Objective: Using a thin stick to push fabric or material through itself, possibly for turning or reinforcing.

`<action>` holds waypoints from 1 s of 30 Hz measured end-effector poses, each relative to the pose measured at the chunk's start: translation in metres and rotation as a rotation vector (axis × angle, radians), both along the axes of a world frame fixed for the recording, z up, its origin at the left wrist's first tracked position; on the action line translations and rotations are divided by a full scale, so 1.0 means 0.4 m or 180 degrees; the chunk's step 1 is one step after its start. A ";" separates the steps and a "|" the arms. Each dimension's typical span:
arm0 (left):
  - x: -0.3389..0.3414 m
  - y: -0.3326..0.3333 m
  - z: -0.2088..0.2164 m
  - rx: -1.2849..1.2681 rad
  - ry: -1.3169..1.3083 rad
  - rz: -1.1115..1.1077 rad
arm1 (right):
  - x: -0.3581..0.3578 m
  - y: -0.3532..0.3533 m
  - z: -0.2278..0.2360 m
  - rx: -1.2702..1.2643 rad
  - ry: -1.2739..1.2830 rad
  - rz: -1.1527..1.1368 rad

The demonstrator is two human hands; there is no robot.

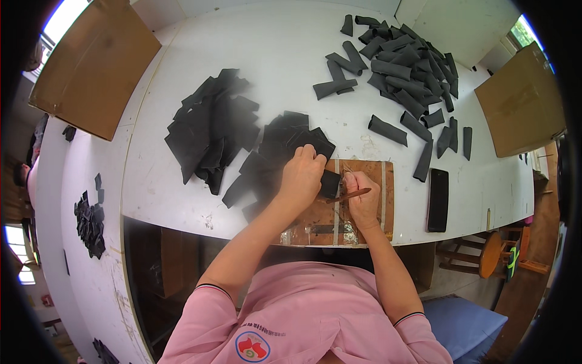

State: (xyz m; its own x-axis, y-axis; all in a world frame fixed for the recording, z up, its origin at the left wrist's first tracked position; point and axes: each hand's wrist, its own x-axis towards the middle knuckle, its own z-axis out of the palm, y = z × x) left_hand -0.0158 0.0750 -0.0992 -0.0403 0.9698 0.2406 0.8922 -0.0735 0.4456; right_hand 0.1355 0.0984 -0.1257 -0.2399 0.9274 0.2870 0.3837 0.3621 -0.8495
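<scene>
My left hand [305,175] rests at the edge of a heap of flat black fabric-like pieces [290,134], its fingers bent down and closed. The fingertips are hidden, so what they pinch cannot be made out. Close beside it, a black piece [329,184] lies on a brown board [315,213] with pale tape strips. Over the board's right part, my right hand [364,199] is closed around a slim brown stick [351,195] whose tapered end points right. A second heap of flat black pieces [209,130] lies farther left.
Many rolled dark tubes [406,67] are piled at the far right, some scattered nearer. A black phone [438,200] lies right of the board. Cardboard boxes stand at the left [97,67] and right [521,103]. A wooden stool [490,255] is beyond the table's right edge.
</scene>
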 end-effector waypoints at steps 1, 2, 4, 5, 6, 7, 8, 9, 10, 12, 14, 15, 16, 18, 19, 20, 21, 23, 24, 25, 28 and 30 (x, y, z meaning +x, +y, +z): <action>-0.004 0.001 0.000 0.0122 -0.0065 -0.0114 | 0.002 0.002 -0.004 0.0011 -0.0045 -0.0008; -0.007 -0.001 0.002 0.0123 -0.0057 -0.0119 | 0.003 0.004 -0.006 0.0022 -0.0089 -0.0013; -0.009 -0.010 0.010 0.0654 -0.0263 0.0108 | 0.006 0.004 -0.001 0.0016 -0.0084 -0.0013; -0.014 -0.012 0.017 0.0656 -0.0260 0.0102 | 0.007 0.004 0.001 0.0006 -0.0086 -0.0006; -0.020 -0.013 0.025 0.0662 -0.0249 0.0040 | 0.007 0.005 0.000 0.0014 -0.0082 -0.0008; -0.024 -0.014 0.030 0.0667 -0.0238 -0.0023 | 0.007 0.006 -0.004 0.0021 -0.0106 -0.0002; -0.020 -0.012 0.028 0.0675 -0.0238 -0.0027 | 0.008 0.007 -0.007 0.0028 -0.0131 0.0003; -0.012 -0.012 0.023 0.0440 -0.0064 -0.0084 | 0.007 0.006 -0.007 0.0036 -0.0129 0.0027; -0.009 -0.013 0.018 0.0205 0.0107 -0.0141 | 0.007 0.005 -0.008 0.0053 -0.0181 0.0018; -0.016 -0.009 0.006 0.0169 0.0194 -0.0205 | 0.005 0.003 -0.010 0.0082 -0.0239 0.0011; -0.022 -0.005 0.002 0.0139 0.0279 -0.0287 | 0.002 0.001 -0.013 0.0056 -0.0128 0.0040; -0.026 -0.007 0.014 0.0383 0.0046 -0.0205 | 0.004 -0.001 -0.014 0.0059 -0.0134 0.0008; -0.031 -0.010 0.028 0.0624 -0.0189 -0.0121 | 0.004 0.000 -0.014 0.0099 -0.0152 0.0031; -0.044 -0.024 0.068 0.1494 -0.0904 0.0207 | 0.009 0.002 -0.017 0.0123 -0.0150 0.0090; -0.057 -0.035 0.082 0.1319 -0.1327 0.0554 | 0.013 0.000 -0.017 0.0122 -0.0151 0.0059; -0.054 -0.051 0.100 0.1095 -0.2494 0.0897 | 0.017 -0.003 -0.016 -0.0113 0.0131 0.0085; -0.049 -0.070 0.140 0.1053 -0.3340 0.1076 | 0.019 -0.003 -0.015 -0.0345 0.0422 0.0124; -0.057 -0.113 0.177 0.0888 -0.4583 0.1187 | 0.027 -0.034 0.019 -0.0538 0.0610 -0.0007; -0.051 -0.143 0.194 0.0755 -0.4753 0.1195 | 0.031 -0.062 0.049 -0.0733 0.0797 -0.0117; -0.041 -0.173 0.205 0.0611 -0.4928 0.1210 | 0.037 -0.093 0.080 -0.0753 0.0792 -0.0130; 0.005 -0.239 0.199 -0.0098 -0.5614 0.1170 | 0.042 -0.173 0.181 -0.0605 0.0799 0.0475; 0.024 -0.259 0.168 -0.0476 -0.6140 0.1027 | 0.014 -0.205 0.225 -0.0827 0.1333 0.0694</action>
State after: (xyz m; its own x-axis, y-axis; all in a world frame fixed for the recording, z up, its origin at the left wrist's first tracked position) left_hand -0.0061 -0.0288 -0.0319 -0.2550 0.8786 -0.4037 -0.7419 0.0900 0.6644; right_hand 0.1411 0.0163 -0.0358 -0.3491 0.9221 0.1672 -0.0678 0.1531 -0.9859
